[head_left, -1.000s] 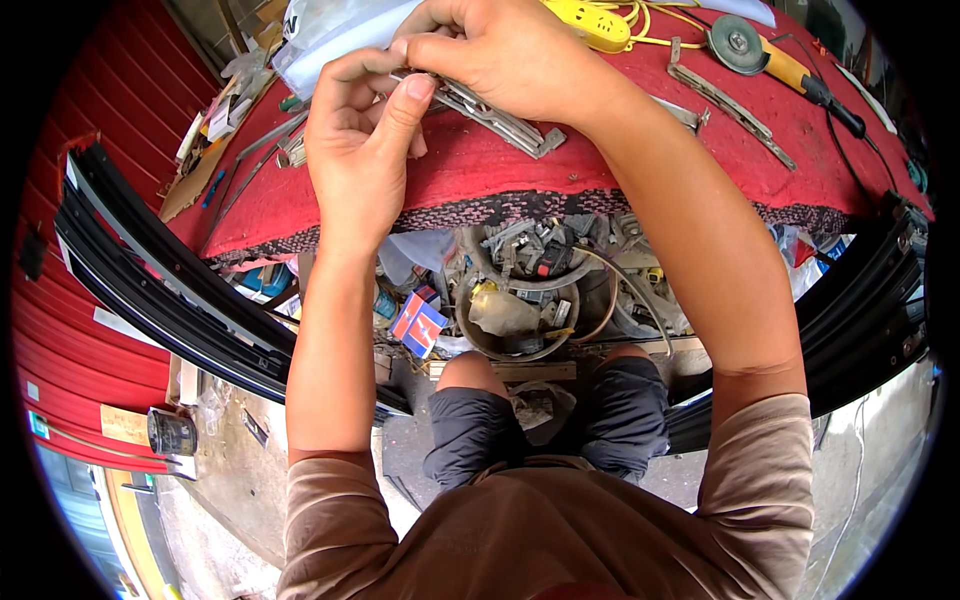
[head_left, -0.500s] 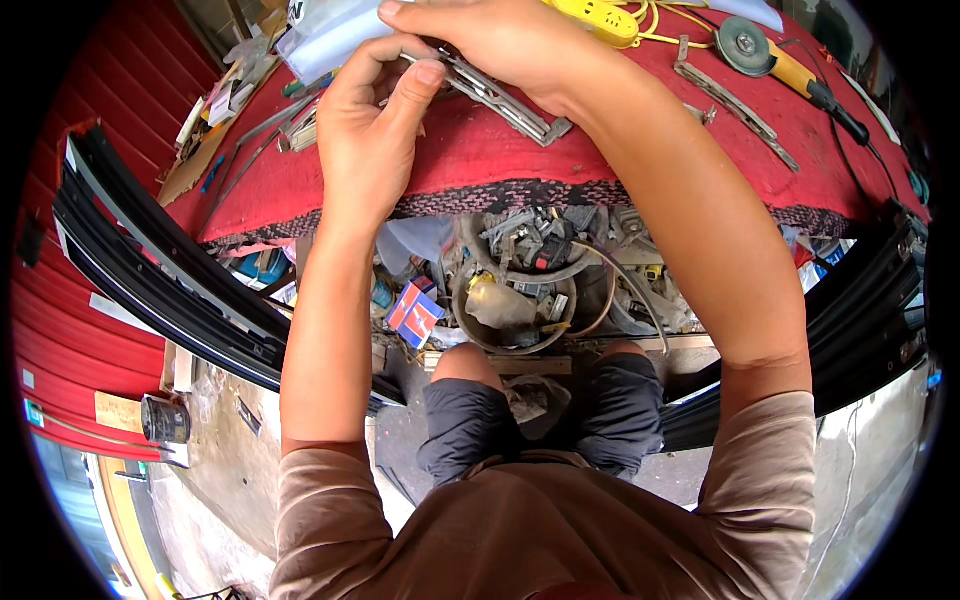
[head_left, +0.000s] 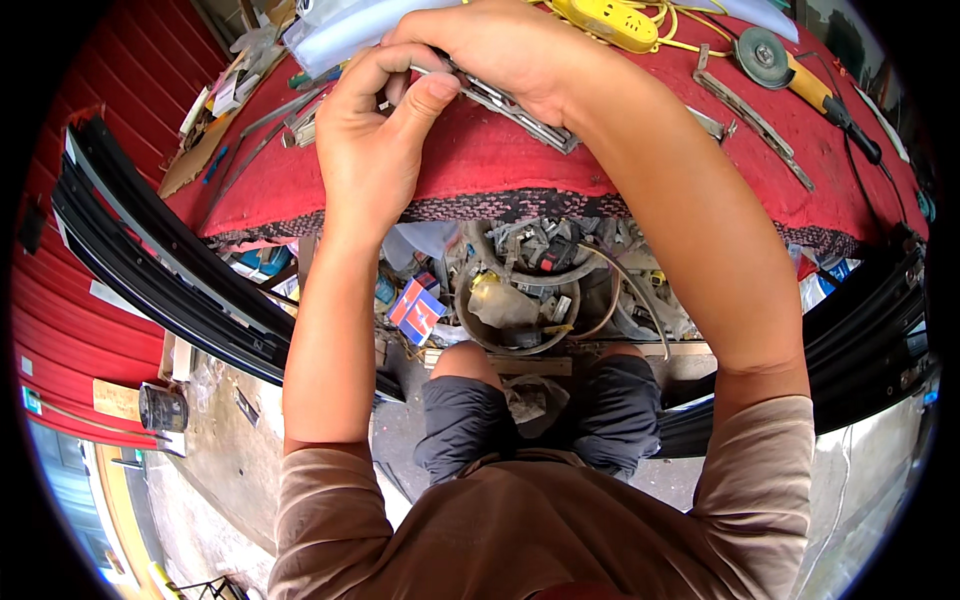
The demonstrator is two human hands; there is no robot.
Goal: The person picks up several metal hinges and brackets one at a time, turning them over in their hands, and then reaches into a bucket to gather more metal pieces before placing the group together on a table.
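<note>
A slim metal linkage, like a window friction hinge, lies at a slant above the red cloth on the table. My left hand has its near end pinched between thumb and curled fingers. Reaching over from the right, my right hand is bent across the upper side of the same hinge. Its fingertips are mostly hidden behind my left hand and wrist, so their exact grip does not show. Another long metal hinge arm rests on the cloth to the right, apart from my hands.
A yellow angle grinder and a yellow power strip with its cord lie at the back right. More metal strips are left of my hands. Buckets of scrap sit under the table. Black profiles flank me on both sides.
The view has shifted slightly, so the table things appear further right. My right hand's fingers have drawn in closer over the hinge; the left still pinches it.
</note>
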